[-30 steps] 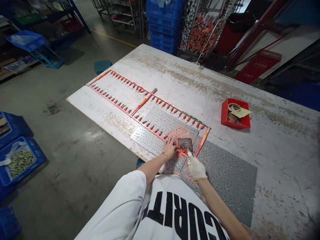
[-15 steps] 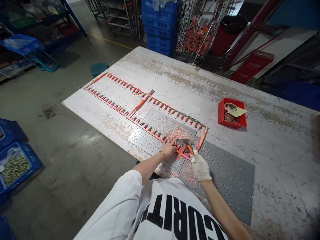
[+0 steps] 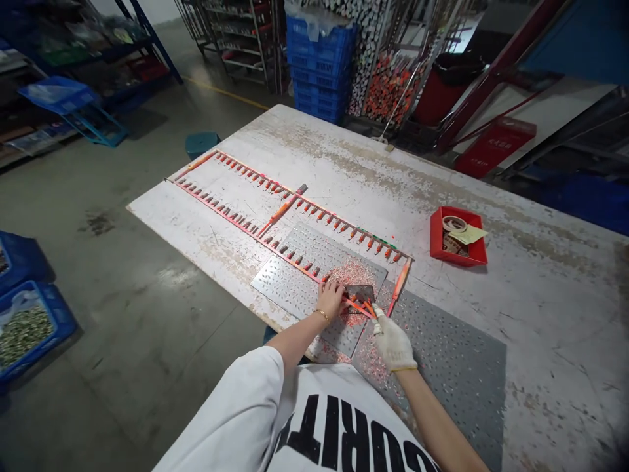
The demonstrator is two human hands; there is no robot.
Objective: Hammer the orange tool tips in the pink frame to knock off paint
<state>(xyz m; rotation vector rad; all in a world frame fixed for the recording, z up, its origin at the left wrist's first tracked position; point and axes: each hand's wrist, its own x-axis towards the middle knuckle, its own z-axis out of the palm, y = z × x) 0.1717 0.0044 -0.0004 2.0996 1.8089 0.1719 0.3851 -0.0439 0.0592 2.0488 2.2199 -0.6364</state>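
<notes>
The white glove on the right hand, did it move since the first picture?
Yes. The gloved right hand has shifted sideways, a little closer to the red tray.

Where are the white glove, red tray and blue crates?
White glove (image 3: 394,345): head view, on its back.
Red tray (image 3: 457,257): head view, on its front wall.
Blue crates (image 3: 319,65): head view, on the stack's side.

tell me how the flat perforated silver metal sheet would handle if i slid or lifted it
The perforated silver metal sheet looks thin, so it is probably fairly stiff but might flex slightly if lifted by one corner. Lying flat, it seems unlikely to roll or tip. The loose pink flecks heaped on it would likely slide off or fall through its openings if it tilted.
</notes>
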